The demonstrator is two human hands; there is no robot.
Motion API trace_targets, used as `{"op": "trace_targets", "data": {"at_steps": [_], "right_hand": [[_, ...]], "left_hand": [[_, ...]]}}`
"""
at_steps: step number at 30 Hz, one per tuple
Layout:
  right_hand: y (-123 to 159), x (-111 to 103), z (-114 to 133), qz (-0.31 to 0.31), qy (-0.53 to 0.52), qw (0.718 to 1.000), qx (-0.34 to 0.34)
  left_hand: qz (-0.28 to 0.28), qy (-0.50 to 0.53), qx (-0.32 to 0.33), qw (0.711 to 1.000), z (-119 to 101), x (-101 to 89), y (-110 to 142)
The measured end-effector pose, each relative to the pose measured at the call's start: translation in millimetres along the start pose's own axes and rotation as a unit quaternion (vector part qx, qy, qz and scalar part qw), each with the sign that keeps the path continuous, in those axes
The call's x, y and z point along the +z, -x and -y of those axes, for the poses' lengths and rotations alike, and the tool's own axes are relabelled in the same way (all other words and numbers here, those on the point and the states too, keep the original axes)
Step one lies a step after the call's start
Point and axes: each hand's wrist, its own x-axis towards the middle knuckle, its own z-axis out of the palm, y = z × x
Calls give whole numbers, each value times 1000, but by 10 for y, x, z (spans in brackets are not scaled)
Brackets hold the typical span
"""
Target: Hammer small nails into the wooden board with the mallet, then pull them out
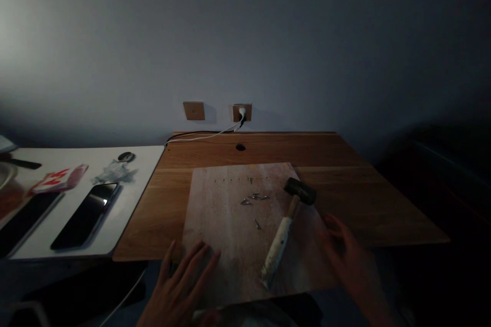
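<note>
A thin wooden board (226, 225) lies on the tabletop, its near edge jutting past the table. My left hand (186, 278) rests on the board's near left corner with fingers spread. At the right edge, my right hand (343, 250) touches the board, fingers apart and slightly blurred; whether any finger goes underneath is hidden. Between them a hammer (278, 245) with a dark head and pale, worn handle lies diagonally on the board. Several loose screws (253, 197) sit near the middle, and another screw (257, 224) is closer to me. A row of small dark holes crosses the far part.
The wooden table (368, 199) extends to the right. On the left, a white table (143, 173) carries a phone (86, 214), a second dark device (28, 219), crumpled plastic (115, 171) and a red-and-white packet (59, 179). Cables (207, 137) run from a wall socket (242, 112).
</note>
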Motion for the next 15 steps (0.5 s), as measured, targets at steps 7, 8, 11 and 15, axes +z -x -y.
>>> {"op": "trace_targets", "data": {"at_steps": [7,8,11,15], "right_hand": [[48,216,474,87,-64,993,-44],[65,276,548,96,-83,989,-73],[126,426,707,145,-134,969,-149],[185,487,714,195,-161,955,-151]], "left_hand": [[16,-10,-117,993,285,80,166],[20,-14,-133,991,376,97,215],[37,-31,-186,981,659,119,395],[60,-46,-233,969,910,102,607]]}}
